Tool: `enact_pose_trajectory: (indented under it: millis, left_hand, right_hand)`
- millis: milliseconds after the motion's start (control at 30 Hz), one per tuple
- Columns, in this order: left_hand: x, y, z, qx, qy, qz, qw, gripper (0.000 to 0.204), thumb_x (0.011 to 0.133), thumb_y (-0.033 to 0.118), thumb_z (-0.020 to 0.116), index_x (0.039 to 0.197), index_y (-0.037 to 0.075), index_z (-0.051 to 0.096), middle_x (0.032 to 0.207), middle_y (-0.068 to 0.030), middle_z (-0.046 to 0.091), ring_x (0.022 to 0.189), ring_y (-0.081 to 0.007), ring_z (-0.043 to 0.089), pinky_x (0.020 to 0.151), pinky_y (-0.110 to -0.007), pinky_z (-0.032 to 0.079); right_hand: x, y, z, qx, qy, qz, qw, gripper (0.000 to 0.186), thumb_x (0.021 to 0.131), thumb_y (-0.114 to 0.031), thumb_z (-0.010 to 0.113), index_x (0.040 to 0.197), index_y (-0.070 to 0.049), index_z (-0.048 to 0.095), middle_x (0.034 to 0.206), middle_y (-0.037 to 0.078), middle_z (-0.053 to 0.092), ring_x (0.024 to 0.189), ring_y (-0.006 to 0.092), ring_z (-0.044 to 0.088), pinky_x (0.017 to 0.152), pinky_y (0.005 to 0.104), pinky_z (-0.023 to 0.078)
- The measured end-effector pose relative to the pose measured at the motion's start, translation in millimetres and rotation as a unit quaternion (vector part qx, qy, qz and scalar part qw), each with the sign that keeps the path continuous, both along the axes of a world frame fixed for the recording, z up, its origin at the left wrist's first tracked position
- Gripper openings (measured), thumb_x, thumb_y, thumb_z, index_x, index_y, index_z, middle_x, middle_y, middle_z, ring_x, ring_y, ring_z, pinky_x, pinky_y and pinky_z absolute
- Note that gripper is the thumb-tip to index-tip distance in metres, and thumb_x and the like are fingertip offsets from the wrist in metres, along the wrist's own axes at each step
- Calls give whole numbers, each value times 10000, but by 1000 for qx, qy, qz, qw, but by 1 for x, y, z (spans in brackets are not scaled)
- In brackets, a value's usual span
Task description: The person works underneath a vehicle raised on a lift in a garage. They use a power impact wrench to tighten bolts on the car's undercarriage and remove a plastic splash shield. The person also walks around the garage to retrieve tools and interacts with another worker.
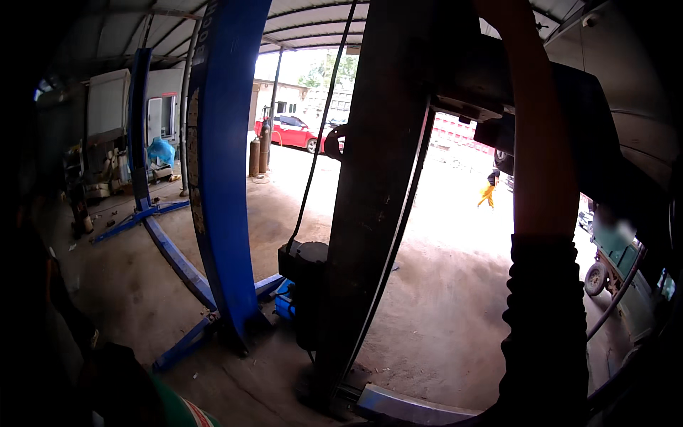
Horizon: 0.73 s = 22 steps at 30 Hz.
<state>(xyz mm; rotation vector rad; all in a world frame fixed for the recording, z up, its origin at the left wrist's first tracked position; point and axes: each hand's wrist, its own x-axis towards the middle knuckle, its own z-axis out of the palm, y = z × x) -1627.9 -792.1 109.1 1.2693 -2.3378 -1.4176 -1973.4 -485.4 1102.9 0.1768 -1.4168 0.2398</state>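
My right forearm, in a dark ribbed sleeve, rises along the right side of the view. Only the base of my right hand (504, 16) shows at the upper edge, where its fingers are cut off. It is nearest to the dark upright lift post (377, 192) and the shadowed metal parts (477, 107) beside the post's upper end. Whether it touches or holds anything cannot be seen. My left hand is outside the picture. At the lower left, a green object with a red and white edge (186, 410) shows among dark shapes.
A blue lift post (228, 185) stands to the left, with blue base arms (186, 345) on the floor. A dark motor-like unit (304, 262) is on the near post. Farther off are gas cylinders (260, 149), a red car (292, 132), a person in orange trousers (488, 192) and a green vehicle (617, 249).
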Motion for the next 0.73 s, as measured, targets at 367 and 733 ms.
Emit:
enact_pose_trajectory:
  millis: [367, 733]
  left_hand:
    - [-79, -200, -60, 82, 36, -30, 995, 261, 860, 261, 589, 762, 23, 637, 644, -131, 616, 610, -291, 523, 576, -454, 434]
    - [-268, -235, 66, 143, -136, -3, 980, 243, 863, 181, 615, 973, -34, 643, 861, -137, 651, 786, -215, 608, 718, -383, 501]
  right_hand:
    - [-74, 82, 64, -1, -277, -504, 818, 751, 870, -466, 637, 1418, -16, 388, 1430, 200, 433, 1335, 332, 418, 1099, 386, 359]
    - [-117, 100, 118, 66, -56, -627, 774, 573, 851, -501, 618, 1262, -109, 547, 1335, 141, 493, 1204, 285, 524, 998, 458, 434]
